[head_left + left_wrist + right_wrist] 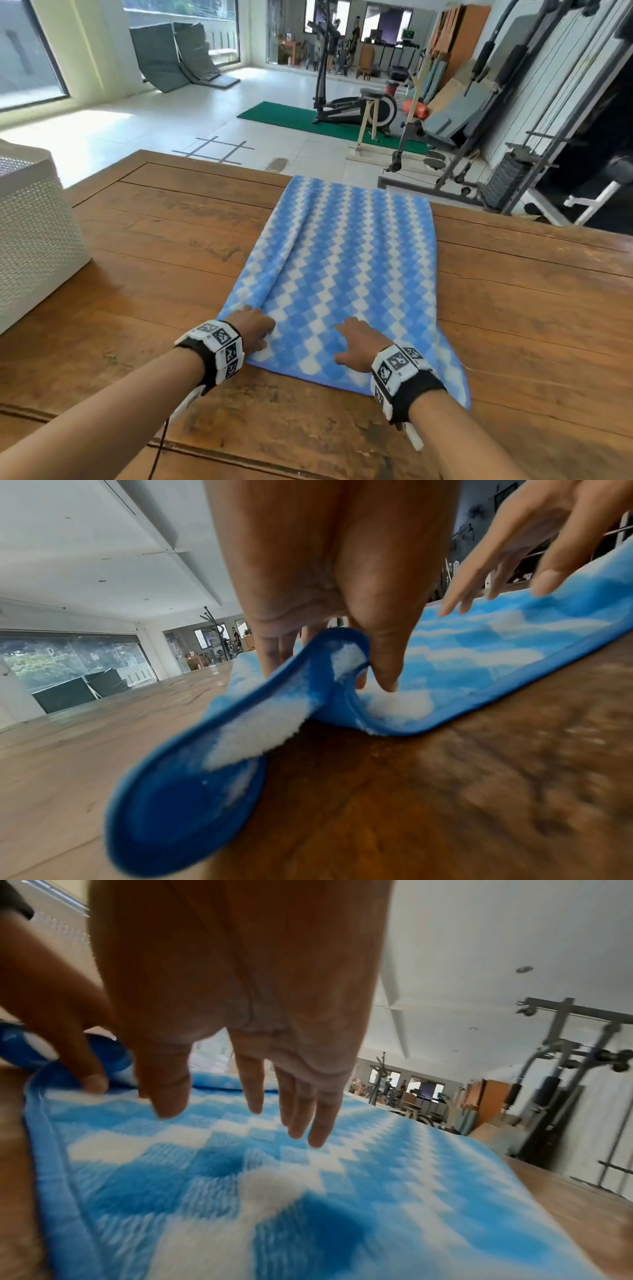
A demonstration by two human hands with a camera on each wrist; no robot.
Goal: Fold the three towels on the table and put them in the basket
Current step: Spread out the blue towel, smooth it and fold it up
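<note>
A blue-and-white checked towel (342, 267) lies flat and lengthwise on the wooden table (171, 257), its far end at the table's far edge. My left hand (262, 330) is at the towel's near left corner. In the left wrist view my left hand (377, 647) pinches the raised blue hem of the towel (308, 696) between thumb and fingers. My right hand (354, 344) is over the near edge to the right. Its fingers (294, 1110) are straight and spread just above the towel (308, 1191), holding nothing. A white woven basket (34, 240) stands at the table's left.
Bare wood lies between the basket and the towel and to the towel's right. Beyond the table are a tiled floor, an exercise bike (356, 106) on a green mat, and a weight machine (513, 164) at the right.
</note>
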